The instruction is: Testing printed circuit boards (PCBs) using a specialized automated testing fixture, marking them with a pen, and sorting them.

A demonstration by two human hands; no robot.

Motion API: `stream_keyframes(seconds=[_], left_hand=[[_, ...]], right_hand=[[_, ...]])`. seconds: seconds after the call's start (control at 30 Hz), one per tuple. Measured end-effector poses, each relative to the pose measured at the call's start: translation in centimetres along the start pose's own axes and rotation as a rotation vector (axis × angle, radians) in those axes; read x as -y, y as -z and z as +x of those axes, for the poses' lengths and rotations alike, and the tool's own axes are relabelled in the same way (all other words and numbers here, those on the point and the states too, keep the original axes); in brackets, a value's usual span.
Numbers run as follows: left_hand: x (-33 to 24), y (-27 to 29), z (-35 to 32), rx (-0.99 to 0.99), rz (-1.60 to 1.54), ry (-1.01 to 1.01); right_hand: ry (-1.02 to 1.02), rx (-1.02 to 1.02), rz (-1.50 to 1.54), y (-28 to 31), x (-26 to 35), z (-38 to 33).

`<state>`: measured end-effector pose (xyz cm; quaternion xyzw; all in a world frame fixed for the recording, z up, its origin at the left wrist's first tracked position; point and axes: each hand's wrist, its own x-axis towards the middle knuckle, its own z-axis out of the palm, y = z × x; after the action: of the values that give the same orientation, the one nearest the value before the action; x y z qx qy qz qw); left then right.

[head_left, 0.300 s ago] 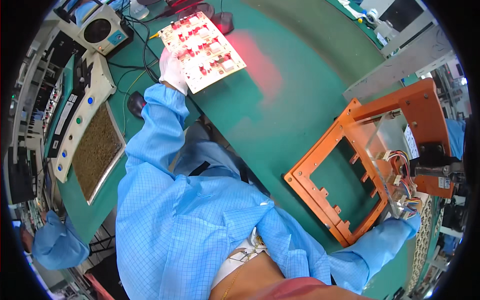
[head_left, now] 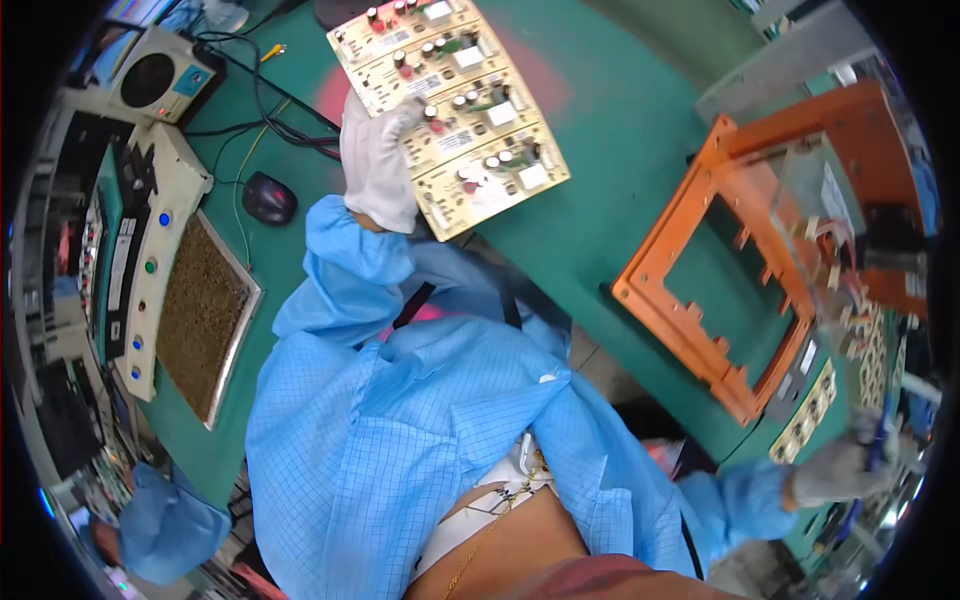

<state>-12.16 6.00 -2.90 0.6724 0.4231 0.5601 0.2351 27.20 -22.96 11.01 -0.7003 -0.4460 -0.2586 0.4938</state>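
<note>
A cream panel of joined circuit boards (head_left: pixel 455 110), set with black and white capacitors, white blocks and green parts, is held up over the green table. My left hand (head_left: pixel 380 165), in a white glove, grips it at its left edge, thumb over the top face. At the far right my gloved right hand (head_left: pixel 835 475) is blurred, with a slim blue pen-like stick (head_left: pixel 880 440) in its fingers. Beside that hand lies a strip of cream boards (head_left: pixel 805 415). The orange frame fixture (head_left: pixel 655 310) stands left of and beyond my right hand.
On the left are a black mouse (head_left: pixel 269 198), dark cables (head_left: pixel 265 125), a speaker-like box (head_left: pixel 160 75) and a slanted panel with blue and green buttons (head_left: pixel 150 265). A brown textured pad (head_left: pixel 200 310) lies beside it. Another person's blue sleeve (head_left: pixel 170 520) shows at lower left.
The circuit board panel has come nearer and to the right in my left hand, out of the red light. My right hand has emerged from behind the orange fixture, toward the lower right.
</note>
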Motion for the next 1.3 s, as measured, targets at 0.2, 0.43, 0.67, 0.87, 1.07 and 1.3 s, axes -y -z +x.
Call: stream_keyframes(seconds=[0.2, 0.43, 0.67, 0.87, 1.07, 1.3], left_hand=[[-2.6, -0.9, -2.2, 0.054, 0.290, -0.463], [-3.8, 1.1, -3.0, 0.037, 0.147, -0.409], [-2.7, 2.6, -2.9, 0.003, 0.251, -0.477], [-5.2, 2.3, -3.7, 0.041, -0.235, -0.140], [-6.2, 1.7, -3.7, 0.064, -0.573, 0.090], [-4.3, 1.5, -2.5, 0.018, -0.075, -0.372]], right_hand=[[0.044, 0.638, 0.816, -13.5, 14.5, -12.3], [0.294, 0.409, 0.663, -20.1, 19.8, -15.6], [0.228, 0.545, 0.713, -20.0, 19.7, -15.9], [-0.062, 0.403, 0.783, -20.2, 23.4, -12.3], [0.251, 0.323, 0.693, -21.0, 22.2, -11.8], [0.445, 0.397, 0.466, -19.7, 20.2, -14.5]])
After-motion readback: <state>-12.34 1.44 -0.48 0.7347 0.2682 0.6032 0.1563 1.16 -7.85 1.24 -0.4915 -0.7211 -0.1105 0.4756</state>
